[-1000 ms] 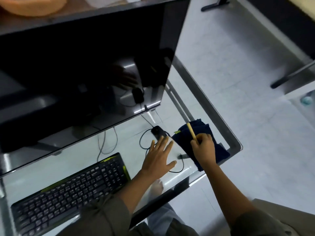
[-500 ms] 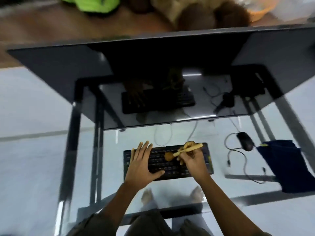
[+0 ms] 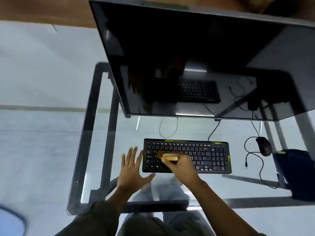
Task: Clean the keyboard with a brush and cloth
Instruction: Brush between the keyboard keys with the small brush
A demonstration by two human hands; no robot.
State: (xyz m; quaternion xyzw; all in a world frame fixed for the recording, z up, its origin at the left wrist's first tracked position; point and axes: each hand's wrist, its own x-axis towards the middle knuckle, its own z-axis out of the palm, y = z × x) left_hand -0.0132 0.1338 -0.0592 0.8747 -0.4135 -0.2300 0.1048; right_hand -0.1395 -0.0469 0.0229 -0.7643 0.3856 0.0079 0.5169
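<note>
Keyboard (image 3: 201,155): black with yellow-green trim, lying flat on the glass desk (image 3: 119,133), just in front of the monitor. Left hand (image 3: 132,170): spread wide, palm down on the glass, fingertips just beside the keyboard's left edge. Right hand (image 3: 181,167): closed around the yellow handle of the brush (image 3: 166,156), with the brown bristles over the left-side keys; contact cannot be confirmed because of blur. Mouse (image 3: 263,146): black, wired, right of the keyboard. Cloth (image 3: 296,171): dark blue, at the desk's right edge, beyond the mouse. Monitor (image 3: 196,57): dark screen, reflecting the keyboard.
</note>
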